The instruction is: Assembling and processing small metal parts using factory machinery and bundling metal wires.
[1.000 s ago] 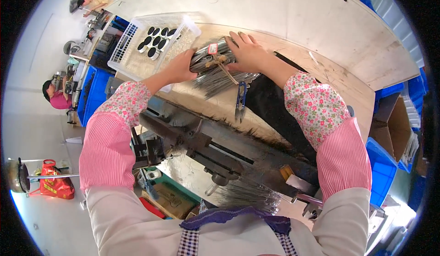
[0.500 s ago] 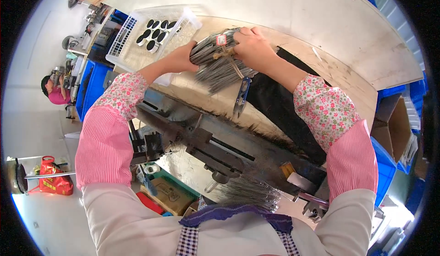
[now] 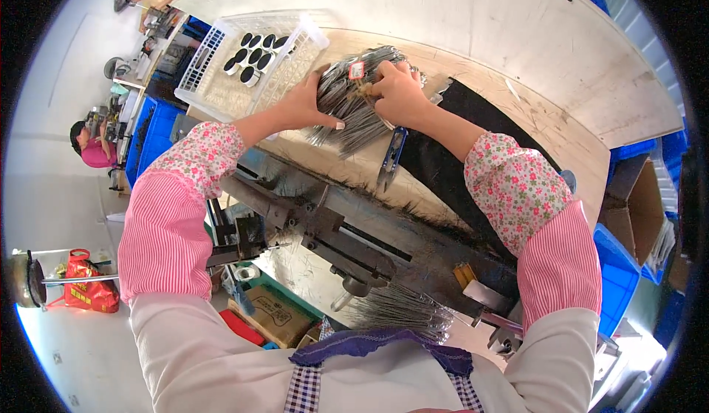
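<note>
Head view, near to far: loose sheaf of thin metal rods (image 3: 399, 311) lies by lap; dark machine rail (image 3: 354, 228) crosses bench. Small snips (image 3: 390, 158) rest on wooden worktop (image 3: 517, 95) beside black cloth (image 3: 458, 162). Left hand (image 3: 306, 106) cups bundle of grey rods (image 3: 354, 99) from side, fingers curled, thumb out. Right hand (image 3: 399, 91) pinches bundle near small red tag (image 3: 358, 69). White plastic basket (image 3: 214, 80) with black discs (image 3: 251, 55) sits just left of bundle.

A small factory workshop: a worn plywood bench (image 3: 517, 51) with a grimy metal machine (image 3: 347, 228) bolted along its edge, blue crates (image 3: 620, 280) and a cardboard box (image 3: 635, 206) stacked beside it, and other workers (image 3: 87, 147) (seated at their own cluttered benches) along the wall.
</note>
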The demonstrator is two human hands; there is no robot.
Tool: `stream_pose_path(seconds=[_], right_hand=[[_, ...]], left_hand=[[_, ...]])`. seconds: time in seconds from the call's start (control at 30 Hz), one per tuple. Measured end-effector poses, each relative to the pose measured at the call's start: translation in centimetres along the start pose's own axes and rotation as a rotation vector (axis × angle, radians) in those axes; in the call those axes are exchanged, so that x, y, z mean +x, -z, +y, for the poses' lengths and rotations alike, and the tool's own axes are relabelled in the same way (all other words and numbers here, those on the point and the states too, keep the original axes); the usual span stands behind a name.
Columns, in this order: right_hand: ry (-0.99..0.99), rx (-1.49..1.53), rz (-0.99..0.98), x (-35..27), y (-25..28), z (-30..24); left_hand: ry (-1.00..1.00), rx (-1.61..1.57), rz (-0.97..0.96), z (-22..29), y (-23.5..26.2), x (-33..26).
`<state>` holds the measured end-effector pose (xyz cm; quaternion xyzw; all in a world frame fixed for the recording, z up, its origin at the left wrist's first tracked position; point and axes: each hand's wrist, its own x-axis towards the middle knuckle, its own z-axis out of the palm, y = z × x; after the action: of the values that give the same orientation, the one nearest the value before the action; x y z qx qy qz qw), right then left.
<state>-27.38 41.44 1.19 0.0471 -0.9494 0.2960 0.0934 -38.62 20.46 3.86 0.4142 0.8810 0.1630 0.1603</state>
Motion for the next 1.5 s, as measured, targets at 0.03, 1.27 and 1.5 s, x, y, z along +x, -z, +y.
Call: stream_pose_path(seconds=[0.03, 1.27, 1.5], right_hand=[[0.011, 0.023, -0.014, 0.1, -0.1, -0.3], [-0.543, 1.467, -0.666, 1.8, 0.2, -1.3], [-0.602, 1.456, -0.618, 1.6, -0.1, -2.1]], left_hand=[[0.005, 0.005, 0.000, -0.4, 0.2, 0.0], [0.165, -0.334, -0.029, -0.4, 1.1, 0.3], [0.083, -0.131, -0.027, -0.4, 1.1, 0.3]])
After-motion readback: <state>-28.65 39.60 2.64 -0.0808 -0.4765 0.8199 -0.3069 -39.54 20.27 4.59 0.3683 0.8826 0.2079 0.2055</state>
